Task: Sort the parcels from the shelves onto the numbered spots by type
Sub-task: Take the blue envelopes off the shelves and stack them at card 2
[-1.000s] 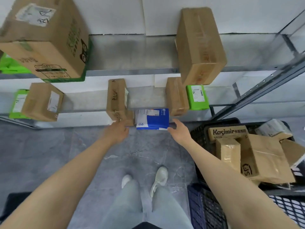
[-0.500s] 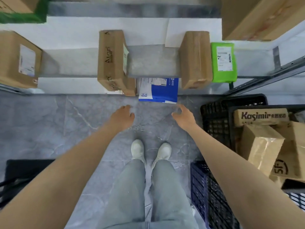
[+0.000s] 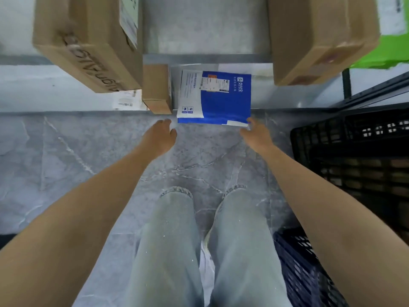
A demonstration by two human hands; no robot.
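A flat blue and white parcel point(image 3: 223, 100) lies on the lowest shelf, its front edge hanging slightly over the shelf lip. My right hand point(image 3: 256, 134) touches its front right corner, fingers apart. My left hand point(image 3: 161, 136) hovers just short of its front left corner, holding nothing. A small brown carton point(image 3: 156, 87) stands right beside the parcel on the left. A white flat parcel point(image 3: 127, 101) lies further left on the same shelf.
Two large brown cartons point(image 3: 88, 41) point(image 3: 321, 36) overhang from the shelf above, left and right of the gap. A green parcel point(image 3: 391, 47) sits at the top right. A black crate point(image 3: 354, 162) and a dark blue crate point(image 3: 305, 269) stand on the grey floor to my right.
The camera has dropped closer to the lowest shelf. Both hands, which had pulled back from the shelf, have moved forward again, and the right one now touches the blue parcel's corner.
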